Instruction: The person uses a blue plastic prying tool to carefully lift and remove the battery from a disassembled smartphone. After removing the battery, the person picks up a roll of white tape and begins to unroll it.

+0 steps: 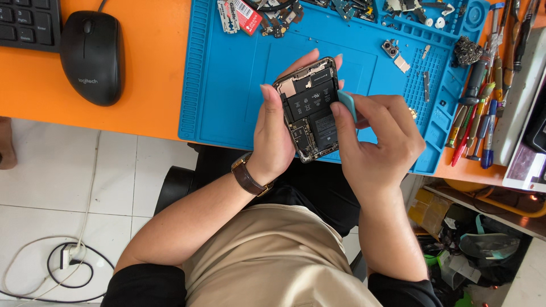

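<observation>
Head view: left hand (272, 133) grips one opened phone (310, 109); right hand (375, 139) pinches one teal pick (347, 104).

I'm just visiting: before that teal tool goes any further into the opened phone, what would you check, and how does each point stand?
1. Left hand grips the opened phone firmly: ok.
2. Right hand pinches the teal pick securely: ok.
3. Pick sits at the phone's right edge: ok.
4. Phone is over the blue mat: ok.
5. Pick's depth inside: cannot tell.
6. Small loose parts lie apart from the hands: ok.
</observation>
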